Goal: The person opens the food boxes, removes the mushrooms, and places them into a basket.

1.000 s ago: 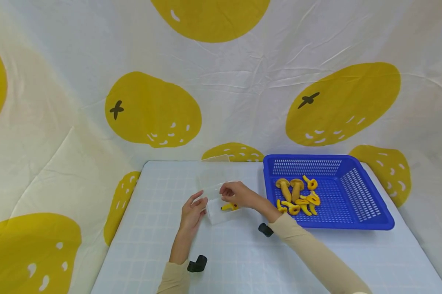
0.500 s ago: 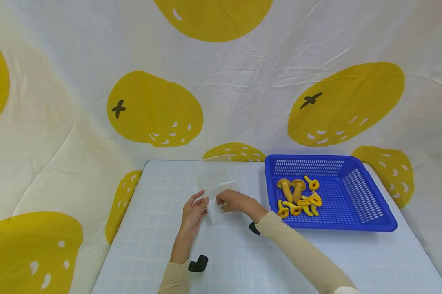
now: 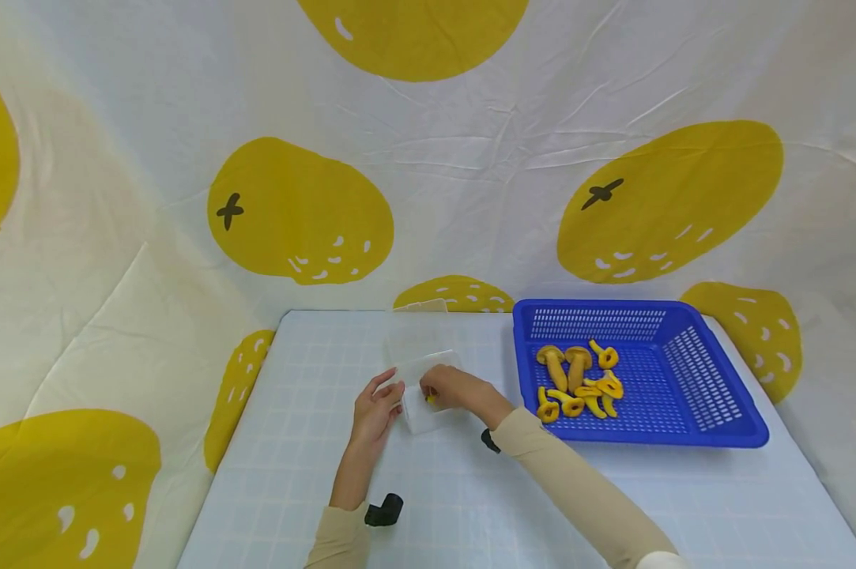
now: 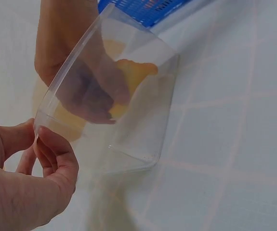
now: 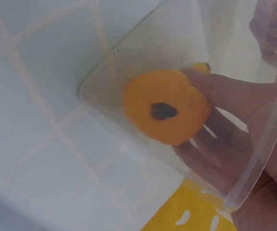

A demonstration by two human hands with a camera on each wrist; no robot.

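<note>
A clear plastic container (image 3: 422,420) stands on the table, tilted-looking in the left wrist view. My left hand (image 3: 376,415) pinches its rim (image 4: 56,89) between thumb and fingers. Inside the container is my right hand (image 3: 458,387), thumb and fingers around a yellow-orange mushroom (image 5: 143,106), a chanterelle by its shape. Its broad cap with a dark hollow faces the right wrist camera. Through the container wall the left wrist view shows the same mushroom (image 4: 137,74) low in the container. From the head view the right hand hides most of it.
A blue perforated basket (image 3: 655,439) stands at the right, holding two brown mushrooms (image 3: 578,365) and several yellow ones (image 3: 605,357). Behind the container a clear plastic sheet or lid (image 3: 419,316) lies toward the back edge. A patterned cloth (image 3: 470,197) hangs behind the table.
My right hand has moved slightly left and down into the container, covering more of the yellow mushroom. My left hand keeps its place on the rim.
</note>
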